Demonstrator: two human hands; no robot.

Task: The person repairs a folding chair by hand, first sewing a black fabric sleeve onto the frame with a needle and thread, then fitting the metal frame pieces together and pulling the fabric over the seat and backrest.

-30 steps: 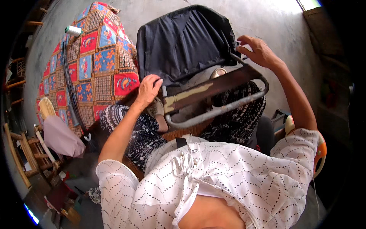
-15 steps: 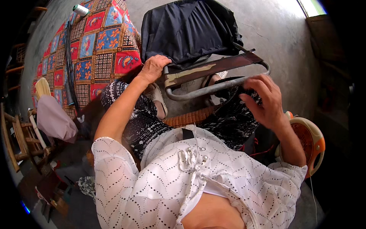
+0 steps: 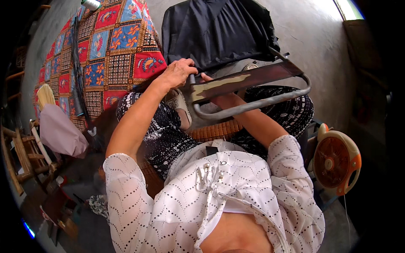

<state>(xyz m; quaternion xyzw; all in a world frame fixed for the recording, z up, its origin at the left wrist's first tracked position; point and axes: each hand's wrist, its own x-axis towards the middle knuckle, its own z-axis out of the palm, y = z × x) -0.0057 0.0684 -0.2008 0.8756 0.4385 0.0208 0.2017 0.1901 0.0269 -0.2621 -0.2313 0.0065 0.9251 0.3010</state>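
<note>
A chair-like grey metal tube frame (image 3: 253, 108) stands in front of my knees. A brown camouflage fabric strip (image 3: 249, 80) spans it, and black cloth (image 3: 219, 36) covers its far part. My left hand (image 3: 179, 72) is closed around the frame's left tube, next to the edge of the black cloth. From below, my right hand (image 3: 223, 99) reaches through behind the near bar and under the strip. Its fingertips show close to the left tube; the strip hides most of the hand, so its grip cannot be made out.
On the left lies a patterned patchwork cloth (image 3: 119, 67) bearing a thread spool (image 3: 90, 4) and a bundle of dark strands (image 3: 76, 71). A wooden rack (image 3: 25, 156) with a pale cloth (image 3: 63, 130) stands lower left. An orange-and-cream fan (image 3: 337, 160) is at my right.
My right hand has left the frame's right side and moved left, in beneath the strip. My left hand stays at the left tube. The frame appears slightly farther right in view.
</note>
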